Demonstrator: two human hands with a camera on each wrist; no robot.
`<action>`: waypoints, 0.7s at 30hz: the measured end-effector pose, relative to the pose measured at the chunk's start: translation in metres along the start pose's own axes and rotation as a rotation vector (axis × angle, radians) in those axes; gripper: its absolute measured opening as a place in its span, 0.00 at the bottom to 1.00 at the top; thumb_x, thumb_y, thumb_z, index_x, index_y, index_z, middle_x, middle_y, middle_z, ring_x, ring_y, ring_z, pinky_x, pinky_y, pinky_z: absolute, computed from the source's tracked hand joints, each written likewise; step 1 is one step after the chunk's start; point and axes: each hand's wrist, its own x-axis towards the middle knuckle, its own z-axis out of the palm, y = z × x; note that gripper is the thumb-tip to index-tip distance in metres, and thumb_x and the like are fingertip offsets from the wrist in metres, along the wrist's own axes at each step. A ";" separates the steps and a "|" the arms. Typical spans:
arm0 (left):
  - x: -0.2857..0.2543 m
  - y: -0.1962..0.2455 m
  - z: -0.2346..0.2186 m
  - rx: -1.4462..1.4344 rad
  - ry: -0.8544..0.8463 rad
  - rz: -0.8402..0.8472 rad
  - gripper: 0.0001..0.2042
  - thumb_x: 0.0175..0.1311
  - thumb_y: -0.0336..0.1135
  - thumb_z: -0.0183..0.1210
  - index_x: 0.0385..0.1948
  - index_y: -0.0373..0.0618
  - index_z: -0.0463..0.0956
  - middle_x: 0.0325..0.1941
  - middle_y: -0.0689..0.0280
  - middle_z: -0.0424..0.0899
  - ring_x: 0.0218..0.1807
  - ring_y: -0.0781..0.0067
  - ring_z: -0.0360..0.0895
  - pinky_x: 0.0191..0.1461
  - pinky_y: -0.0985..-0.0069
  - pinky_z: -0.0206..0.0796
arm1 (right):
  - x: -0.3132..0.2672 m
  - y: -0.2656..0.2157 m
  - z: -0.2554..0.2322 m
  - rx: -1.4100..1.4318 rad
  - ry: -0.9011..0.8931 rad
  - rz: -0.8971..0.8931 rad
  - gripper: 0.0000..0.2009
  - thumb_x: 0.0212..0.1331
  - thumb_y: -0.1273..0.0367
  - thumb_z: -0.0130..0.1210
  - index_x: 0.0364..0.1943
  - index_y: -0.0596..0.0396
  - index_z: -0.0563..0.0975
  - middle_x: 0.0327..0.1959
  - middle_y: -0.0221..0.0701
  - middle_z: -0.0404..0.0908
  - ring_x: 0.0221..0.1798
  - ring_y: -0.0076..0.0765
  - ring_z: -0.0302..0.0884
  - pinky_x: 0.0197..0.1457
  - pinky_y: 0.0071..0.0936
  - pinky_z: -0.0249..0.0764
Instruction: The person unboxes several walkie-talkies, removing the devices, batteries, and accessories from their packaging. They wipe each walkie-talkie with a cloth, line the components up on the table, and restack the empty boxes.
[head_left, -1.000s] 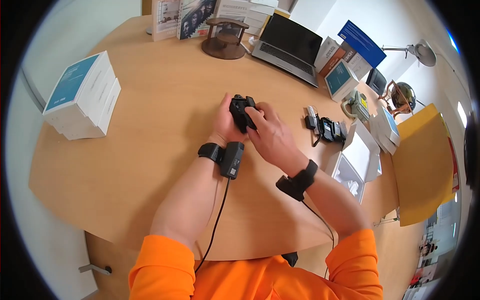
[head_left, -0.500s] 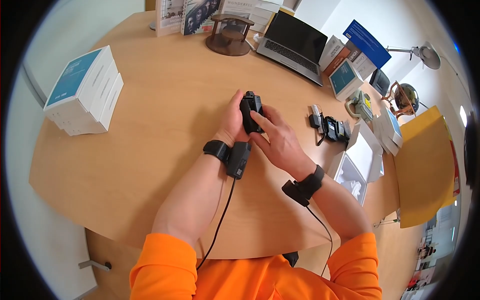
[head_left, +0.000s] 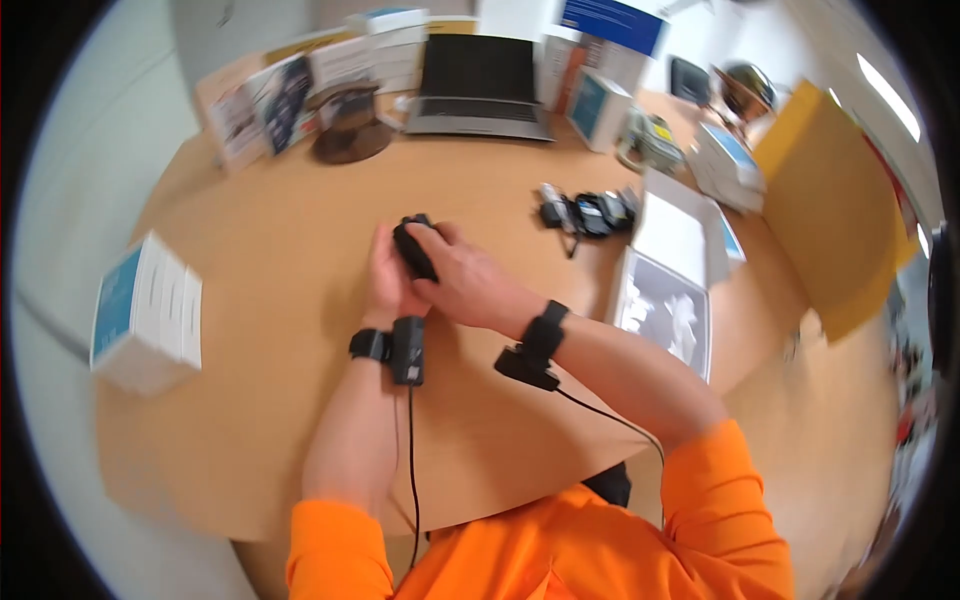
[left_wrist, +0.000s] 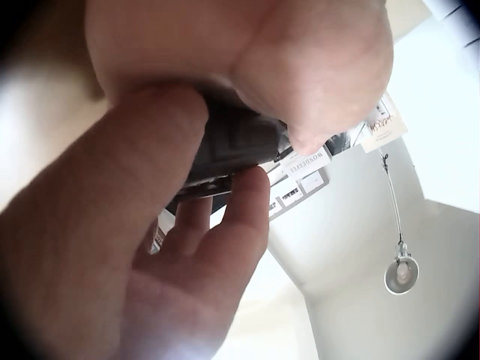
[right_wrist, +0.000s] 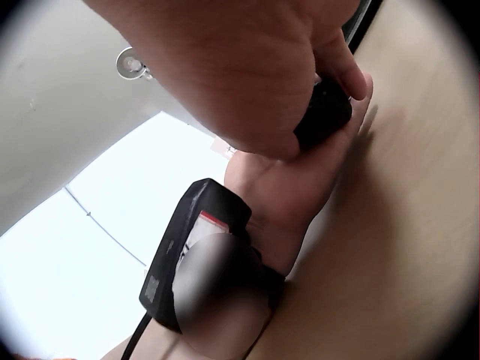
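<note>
Fingers of the left hand (head_left: 385, 275) are curling up around a small black device (head_left: 414, 248), cradling it from beneath and from its left side; in the left wrist view those fingers (left_wrist: 244, 217) are pressing against the underside of the dark casing (left_wrist: 236, 142). The right hand (head_left: 465, 285) is lying over the device from the right, its fingers bent down across the top and its thumb tucked against the near edge, so both hands are grasping the same object. In the right wrist view the device (right_wrist: 324, 116) is showing as a dark lump wedged between the right palm above and the left hand below. It is being held just above the round wooden table (head_left: 280, 400), near the middle of the tabletop. A black strap with a camera (head_left: 405, 350) is sitting on the left wrist, and a cable is trailing from it toward the orange sleeves. Farther out, an open white box (head_left: 665, 300) is lying to the right of the hands, a cluster of black accessories (head_left: 590, 213) beyond it, a laptop (head_left: 480, 85) at the far edge, and a stack of white books (head_left: 150, 310) to the left.
</note>
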 end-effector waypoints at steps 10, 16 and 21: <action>-0.022 -0.003 0.101 0.593 -0.061 -0.178 0.25 0.77 0.52 0.49 0.63 0.41 0.70 0.56 0.59 0.81 0.57 0.63 0.78 0.63 0.61 0.70 | -0.116 0.038 -0.181 0.915 0.273 0.195 0.30 0.61 0.68 0.57 0.69 0.54 0.67 0.42 0.35 0.82 0.37 0.27 0.83 0.38 0.25 0.76; -0.021 -0.038 0.169 1.083 -0.219 -0.161 0.12 0.72 0.38 0.59 0.47 0.39 0.81 0.42 0.64 0.84 0.45 0.71 0.82 0.55 0.73 0.72 | -0.250 0.102 -0.212 1.152 0.756 0.167 0.24 0.70 0.61 0.53 0.65 0.60 0.69 0.43 0.37 0.82 0.40 0.33 0.85 0.35 0.25 0.75; 0.002 -0.144 0.257 1.595 -0.603 -0.152 0.15 0.66 0.38 0.62 0.41 0.31 0.82 0.43 0.57 0.86 0.43 0.67 0.83 0.51 0.73 0.72 | -0.301 0.126 -0.185 1.269 0.920 0.263 0.24 0.70 0.59 0.51 0.63 0.61 0.71 0.42 0.35 0.83 0.38 0.30 0.84 0.33 0.21 0.76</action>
